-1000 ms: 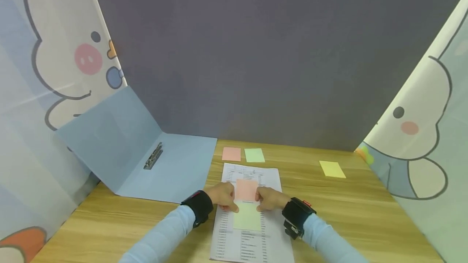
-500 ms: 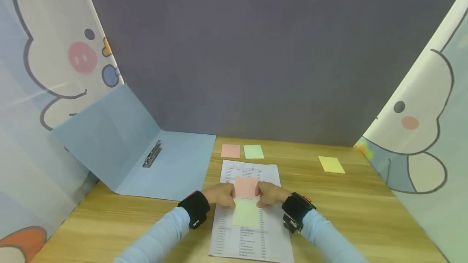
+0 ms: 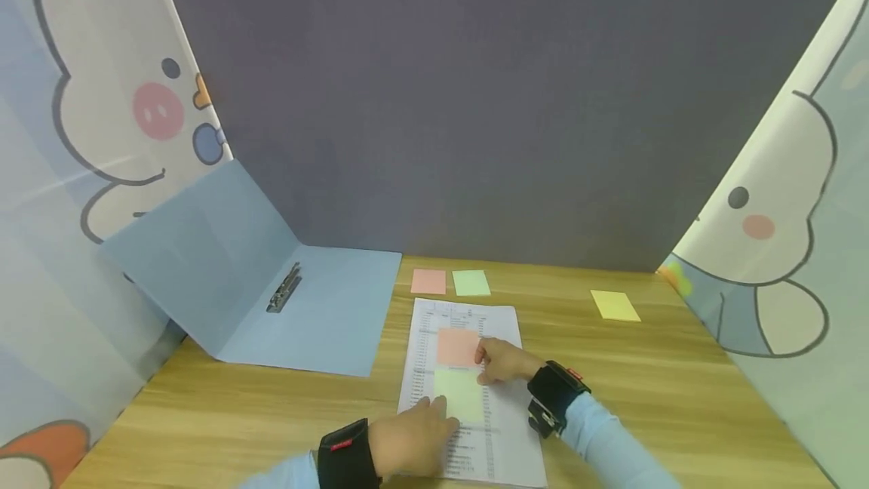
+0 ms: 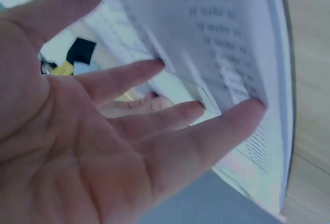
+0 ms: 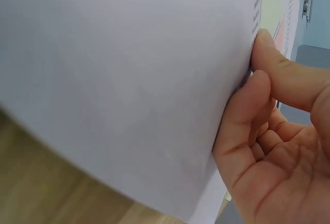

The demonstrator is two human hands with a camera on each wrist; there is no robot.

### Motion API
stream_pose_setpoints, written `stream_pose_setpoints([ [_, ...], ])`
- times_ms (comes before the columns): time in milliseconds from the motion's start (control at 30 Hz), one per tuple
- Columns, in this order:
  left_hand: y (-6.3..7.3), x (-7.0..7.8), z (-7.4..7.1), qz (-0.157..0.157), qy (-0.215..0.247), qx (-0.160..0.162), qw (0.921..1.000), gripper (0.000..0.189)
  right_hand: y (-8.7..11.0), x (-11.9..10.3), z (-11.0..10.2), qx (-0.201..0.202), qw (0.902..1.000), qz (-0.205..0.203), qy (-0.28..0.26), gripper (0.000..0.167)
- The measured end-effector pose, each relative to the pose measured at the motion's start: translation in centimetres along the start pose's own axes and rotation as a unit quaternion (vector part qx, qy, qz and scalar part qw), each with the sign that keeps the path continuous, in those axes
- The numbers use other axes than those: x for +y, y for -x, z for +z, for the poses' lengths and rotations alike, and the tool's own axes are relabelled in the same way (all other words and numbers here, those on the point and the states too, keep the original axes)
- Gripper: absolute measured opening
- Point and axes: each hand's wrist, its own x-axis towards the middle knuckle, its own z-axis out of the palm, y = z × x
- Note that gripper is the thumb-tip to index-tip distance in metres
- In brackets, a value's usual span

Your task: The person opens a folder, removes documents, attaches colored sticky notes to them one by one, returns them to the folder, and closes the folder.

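A printed paper sheet point(image 3: 505, 429) lies in front of me, a pink sticky note point(image 3: 458, 346) on its upper half and a pale green sticky note point(image 3: 464, 395) just below. My left hand point(image 3: 416, 440) is by the lower left part of the green note, fingers extended over the print; the left wrist view has them spread with tips at the page. At the notes' right edges is my right hand point(image 3: 504, 361), its thumb and index fingertips at the page. From the right wrist view, the remaining fingers point(image 5: 268, 141) are curled in; I cannot tell whether it pinches the paper.
An open blue folder point(image 3: 333, 308) with a metal clip point(image 3: 284, 289) stands left. Behind the sheet lie another pink note point(image 3: 428, 281) and green note point(image 3: 471, 283); a yellow note point(image 3: 615, 306) is to the right. A dark panel point(image 3: 434, 112) rises behind the wooden table point(image 3: 679, 413).
My left hand has left the pink note's left edge and come toward me, its curled fingers now extended beside the green note. The right hand has stayed nearly in place.
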Motion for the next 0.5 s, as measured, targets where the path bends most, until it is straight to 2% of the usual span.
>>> stream_pose_setpoints([
  [133, 0.5, 0.8, 0.4, -0.013, -0.019, 0.004, 0.9997, 0.055, 0.3, 0.0, -0.3, 0.003, 1.0000, -0.003, -0.007, 0.024],
  [267, 0.7, 0.7, 0.9, -0.017, -0.002, 0.006, 0.9998, 0.058, 0.9, 0.5, -0.4, 0.001, 0.9995, -0.023, -0.021, 0.019],
  [333, 0.7, 0.6, 1.1, -0.015, 0.010, 0.007, 0.9998, 0.060, 1.4, 0.9, -0.8, 0.022, 0.9989, -0.020, -0.035, 0.019],
  [400, 0.7, 0.4, 1.2, -0.013, 0.016, 0.010, 0.9997, 0.059, 2.1, 1.5, -1.4, 0.055, 0.9966, -0.002, -0.062, 0.026],
  [500, 0.5, 0.2, 1.0, -0.001, 0.004, 0.022, 0.9997, 0.055, 3.1, 2.6, -2.7, 0.087, 0.9855, 0.036, -0.141, 0.043],
])
